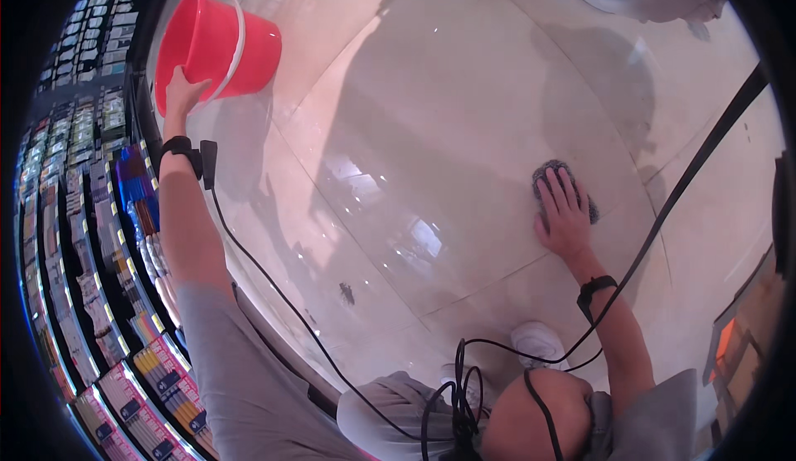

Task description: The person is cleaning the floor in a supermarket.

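At the upper left, my left hand (184,89) is closed on the rim of a red bucket (253,53), thumb on the outer side. The bucket is tipped so its mouth points left, and its white handle (239,38) arches over its side. My right hand (566,216) lies on a dark grey, speckled pad (547,172) on the floor at the right. Its fingers are stretched out and apart over the pad, whose middle they hide. Whether the pad is a cloth or a scrubber I cannot tell.
Shelves packed with small goods (91,287) line the left side. Black cables (274,277) hang near my arms, and a thick black strap (705,150) crosses the right. The shiny tiled floor (464,129) bears a dark smudge (347,293). My white shoe (537,341) is below.
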The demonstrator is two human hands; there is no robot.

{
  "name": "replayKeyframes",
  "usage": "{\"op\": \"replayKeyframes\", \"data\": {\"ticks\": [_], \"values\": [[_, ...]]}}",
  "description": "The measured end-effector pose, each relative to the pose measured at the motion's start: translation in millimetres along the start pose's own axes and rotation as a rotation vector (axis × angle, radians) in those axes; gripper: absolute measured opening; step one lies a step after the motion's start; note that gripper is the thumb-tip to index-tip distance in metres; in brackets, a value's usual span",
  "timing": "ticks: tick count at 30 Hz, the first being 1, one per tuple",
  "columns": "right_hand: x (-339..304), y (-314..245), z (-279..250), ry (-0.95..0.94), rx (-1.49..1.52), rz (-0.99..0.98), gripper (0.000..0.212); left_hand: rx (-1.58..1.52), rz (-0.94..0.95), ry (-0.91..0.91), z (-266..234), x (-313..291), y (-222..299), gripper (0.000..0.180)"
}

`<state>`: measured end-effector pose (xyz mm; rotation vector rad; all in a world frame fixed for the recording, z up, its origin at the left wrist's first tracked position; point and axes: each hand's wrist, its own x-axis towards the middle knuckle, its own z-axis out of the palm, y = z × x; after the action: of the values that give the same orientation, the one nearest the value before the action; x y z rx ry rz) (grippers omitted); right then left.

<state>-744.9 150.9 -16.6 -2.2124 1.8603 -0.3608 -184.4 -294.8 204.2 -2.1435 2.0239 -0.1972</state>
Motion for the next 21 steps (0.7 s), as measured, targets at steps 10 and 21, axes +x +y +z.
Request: {"op": "replayKeyframes", "data": {"ticks": [10,21], "values": [[11,-11,8,-0.007,0.001,-0.014,0.057,0.004,0.026,0.028,17,40,-89,0.061],[5,-5,18,0.08,-0.017,-0.033,0.057,0.18,0.098,-0.065,26,0,-43,0.056]]}}
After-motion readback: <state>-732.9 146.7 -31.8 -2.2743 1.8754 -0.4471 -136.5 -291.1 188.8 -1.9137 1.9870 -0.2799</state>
